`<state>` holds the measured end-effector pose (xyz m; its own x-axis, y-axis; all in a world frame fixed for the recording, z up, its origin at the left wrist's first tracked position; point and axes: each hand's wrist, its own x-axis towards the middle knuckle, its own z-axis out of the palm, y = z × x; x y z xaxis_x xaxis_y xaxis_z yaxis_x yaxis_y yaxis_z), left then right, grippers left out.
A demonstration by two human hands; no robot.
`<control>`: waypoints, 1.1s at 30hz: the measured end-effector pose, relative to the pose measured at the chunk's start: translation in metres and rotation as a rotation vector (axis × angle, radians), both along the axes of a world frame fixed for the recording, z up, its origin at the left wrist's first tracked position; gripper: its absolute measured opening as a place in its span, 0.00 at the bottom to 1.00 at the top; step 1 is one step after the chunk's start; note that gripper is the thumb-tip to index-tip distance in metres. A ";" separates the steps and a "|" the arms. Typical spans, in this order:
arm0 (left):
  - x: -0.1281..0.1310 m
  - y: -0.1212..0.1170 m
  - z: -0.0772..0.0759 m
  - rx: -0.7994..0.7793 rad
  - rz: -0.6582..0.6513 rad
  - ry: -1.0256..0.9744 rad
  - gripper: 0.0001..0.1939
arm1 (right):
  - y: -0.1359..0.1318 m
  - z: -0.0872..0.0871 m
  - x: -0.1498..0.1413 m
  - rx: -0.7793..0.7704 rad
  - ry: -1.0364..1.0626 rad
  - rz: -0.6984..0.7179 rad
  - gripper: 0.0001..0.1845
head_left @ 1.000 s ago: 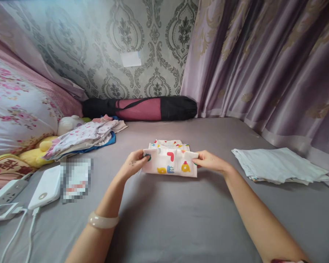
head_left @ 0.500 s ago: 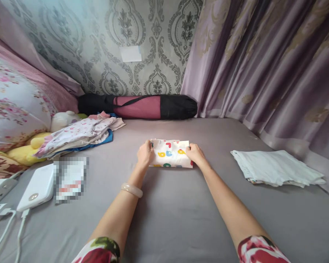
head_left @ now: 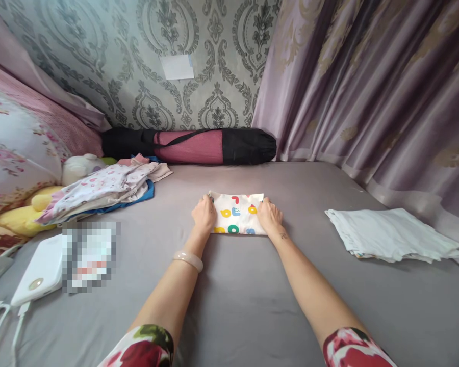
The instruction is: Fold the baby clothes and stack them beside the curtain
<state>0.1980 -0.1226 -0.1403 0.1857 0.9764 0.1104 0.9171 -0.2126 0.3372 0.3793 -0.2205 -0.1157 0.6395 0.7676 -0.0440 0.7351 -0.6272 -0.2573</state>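
Note:
A folded white cloth (head_left: 234, 214) printed with colourful letter shapes lies on the grey sheet in front of me. It looks like a garment, but its kind is hidden by the folds. My left hand (head_left: 204, 214) grips its left edge, fingers curled around the border. On the opposite side, my right hand (head_left: 270, 215) is closed on the right edge. The cloth is stretched fairly flat between them, and my fingertips are partly hidden by the backs of my hands.
A folded pale cloth stack (head_left: 393, 234) lies at the right. On the left are piled clothes (head_left: 110, 183), plush toys, a white power bank (head_left: 42, 267) with cable and a blurred packet (head_left: 94, 257). A rolled black-and-pink mat bag (head_left: 191, 147) lies along the wall.
My right hand has turned and moved slightly down over the cloth's right edge. The far edge of the cloth sits straighter. The view has shifted a little.

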 end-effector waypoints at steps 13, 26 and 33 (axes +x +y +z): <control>0.000 0.004 0.000 0.002 0.066 0.012 0.18 | 0.006 -0.004 0.004 0.016 0.031 -0.076 0.16; 0.001 0.005 0.008 -0.054 0.128 -0.056 0.17 | 0.004 -0.002 0.004 0.033 0.060 -0.114 0.16; -0.004 0.002 0.019 -0.037 0.131 -0.145 0.17 | 0.000 0.006 0.006 0.035 0.086 -0.085 0.16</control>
